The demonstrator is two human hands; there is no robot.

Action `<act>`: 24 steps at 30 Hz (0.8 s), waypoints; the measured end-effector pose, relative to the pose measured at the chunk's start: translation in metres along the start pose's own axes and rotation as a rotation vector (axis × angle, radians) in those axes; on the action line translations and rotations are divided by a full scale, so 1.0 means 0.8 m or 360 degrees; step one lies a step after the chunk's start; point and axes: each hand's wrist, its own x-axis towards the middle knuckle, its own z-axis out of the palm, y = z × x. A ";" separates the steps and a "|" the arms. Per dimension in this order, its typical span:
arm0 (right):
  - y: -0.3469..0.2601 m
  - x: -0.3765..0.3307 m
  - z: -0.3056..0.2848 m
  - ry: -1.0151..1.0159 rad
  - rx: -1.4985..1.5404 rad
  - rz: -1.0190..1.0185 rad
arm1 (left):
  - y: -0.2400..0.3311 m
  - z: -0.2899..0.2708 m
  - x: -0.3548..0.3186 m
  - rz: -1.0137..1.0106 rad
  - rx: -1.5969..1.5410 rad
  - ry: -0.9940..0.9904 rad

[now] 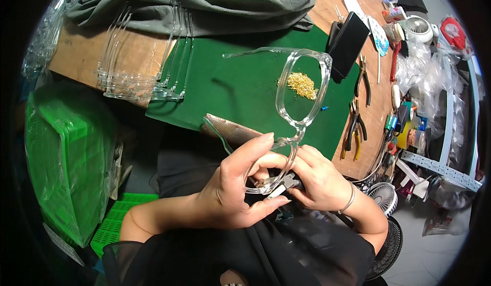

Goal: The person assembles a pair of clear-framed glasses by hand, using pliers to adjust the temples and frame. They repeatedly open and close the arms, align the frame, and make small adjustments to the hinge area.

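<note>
Gripping a clear eyeglass frame [302, 89], left hand [232, 189] and right hand [319, 178] pinch its lower corner, apparently.

Wooden workbench [76, 50]: green mat [230, 91] at centre bearing a heap of small gold screws [303, 85]; grey cloth [204, 2] at the far edge; stacked clear frame parts [143, 76] left; black case [349, 45] and pliers [354, 127] right.
</note>
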 end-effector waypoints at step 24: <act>0.006 -0.003 -0.014 -0.0623 0.1076 0.0559 | 0.001 0.003 0.008 -0.0312 -0.0247 -0.0003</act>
